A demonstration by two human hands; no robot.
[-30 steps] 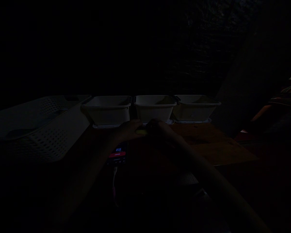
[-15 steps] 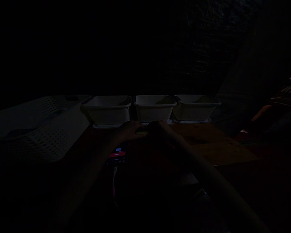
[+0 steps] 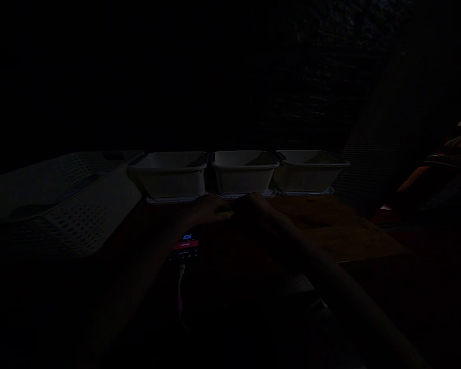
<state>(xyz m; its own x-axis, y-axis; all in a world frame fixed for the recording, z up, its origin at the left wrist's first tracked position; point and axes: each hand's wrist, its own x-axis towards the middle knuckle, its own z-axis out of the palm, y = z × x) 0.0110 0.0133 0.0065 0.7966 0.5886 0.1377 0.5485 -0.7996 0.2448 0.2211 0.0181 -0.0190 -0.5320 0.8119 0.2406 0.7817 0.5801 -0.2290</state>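
The scene is very dark. My left hand (image 3: 208, 209) is closed over the table, in front of the gap between the left and middle tubs. Its thumb and fingers pinch a small yellowish thing (image 3: 225, 212), too dim to name. Close beside it on the right, my right hand (image 3: 255, 206) has its fingers curled down, and shadow hides what they hold, if anything. A lit phone (image 3: 186, 246) lies below my left hand, with a pale cable (image 3: 181, 279) plugged into its lower end.
Along the far side stand a left tub (image 3: 172, 179), a middle tub (image 3: 244, 177) and a right tub (image 3: 309, 177), all whitish. A perforated white basket (image 3: 80, 220) is at the left. Bare wooden tabletop (image 3: 330, 230) shows at right. Part of another person (image 3: 417, 177) appears at the far right.
Both hands stay close together at nearly the same spot, with a slight shift of the fingers. Less of the yellowish thing shows now. Tubs, basket and phone have not moved.
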